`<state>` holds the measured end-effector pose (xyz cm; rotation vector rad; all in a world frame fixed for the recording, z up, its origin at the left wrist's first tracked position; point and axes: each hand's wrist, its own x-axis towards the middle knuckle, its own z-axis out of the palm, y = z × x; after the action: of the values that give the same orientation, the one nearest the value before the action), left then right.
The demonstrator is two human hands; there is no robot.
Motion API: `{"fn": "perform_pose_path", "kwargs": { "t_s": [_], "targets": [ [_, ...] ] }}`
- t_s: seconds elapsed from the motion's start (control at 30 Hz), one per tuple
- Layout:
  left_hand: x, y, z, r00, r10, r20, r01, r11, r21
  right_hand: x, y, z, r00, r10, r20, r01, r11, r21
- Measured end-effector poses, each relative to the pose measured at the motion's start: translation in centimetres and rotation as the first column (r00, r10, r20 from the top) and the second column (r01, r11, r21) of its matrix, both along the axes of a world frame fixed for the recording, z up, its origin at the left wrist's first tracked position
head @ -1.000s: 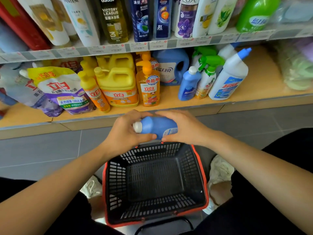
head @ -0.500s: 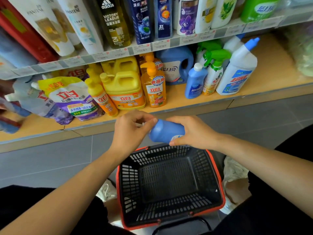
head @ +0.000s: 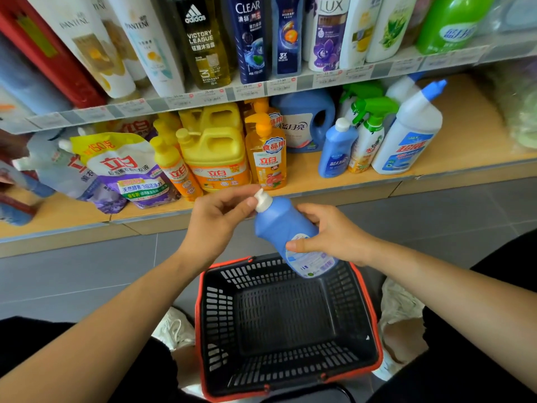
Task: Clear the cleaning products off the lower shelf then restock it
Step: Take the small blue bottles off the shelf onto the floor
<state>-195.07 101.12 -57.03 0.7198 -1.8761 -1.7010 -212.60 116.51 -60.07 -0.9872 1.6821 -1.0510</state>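
- The blue bottle (head: 286, 231), which lay nearly level between the hands half a second ago, now stands tilted, its white cap (head: 263, 200) up toward the shelf and its base dipping over the far rim of the basket (head: 200, 315).
- A person crouching at a shop aisle holds the bottle in the air between the lower shelf (head: 465, 135) and the basket. Whether the base touches the rim cannot be told from this angle.
- The left hand (head: 216, 221) pinches the cap between thumb and curled fingertips, with the other fingers loosely bent.
- The right hand (head: 331, 232) grips the lower body, thumb laid across the label and fingers wrapped behind.
- The bottle looks like stiff moulded plastic, smooth and glossy, probably full and so moderately heavy for its size. It should not crush or break, but it may slip in a loose grasp.
- The waist above the label seems the surest hold. The cap is narrow and may turn, so it serves better for steadying than for carrying.
- Laid on its side, a round bottle is likely to roll on the basket floor.
- Clearing appears barely begun, as the basket holds nothing.
- The yellow jug (head: 215, 154), refill pouch (head: 128, 170), spray bottle (head: 369, 132) and white cleaner bottle (head: 406, 141) stand on the shelf.
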Motion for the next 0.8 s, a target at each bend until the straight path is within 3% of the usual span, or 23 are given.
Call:
{"fn": "perform_pose_path", "kwargs": {
  "t_s": [0.33,0.5,0.57,0.63,0.8],
  "targets": [
    [0.0,-0.5,0.2,0.994,-0.097,-0.048,0.106,0.956,0.273,1.0,0.2,0.4,0.958,0.017,0.287,-0.021,1.000,0.010],
    [0.0,-0.4,0.9,0.982,-0.175,-0.072,0.188,0.937,0.293,0.9,0.2,0.2,0.930,0.042,0.364,-0.043,0.999,-0.004],
    [-0.1,-0.3,1.3,0.990,-0.137,-0.041,0.143,0.968,0.207,1.1,0.2,0.2,0.949,0.034,0.314,-0.024,0.999,-0.035],
    [-0.1,-0.1,1.3,1.000,-0.023,0.001,0.023,0.998,0.051,1.5,0.1,0.3,0.988,-0.003,0.154,0.015,0.997,-0.077],
    [-0.1,0.5,1.0,0.987,0.160,0.020,-0.152,0.965,-0.213,2.6,0.3,0.6,0.973,-0.119,-0.199,0.090,0.985,-0.147]
  ]
}}
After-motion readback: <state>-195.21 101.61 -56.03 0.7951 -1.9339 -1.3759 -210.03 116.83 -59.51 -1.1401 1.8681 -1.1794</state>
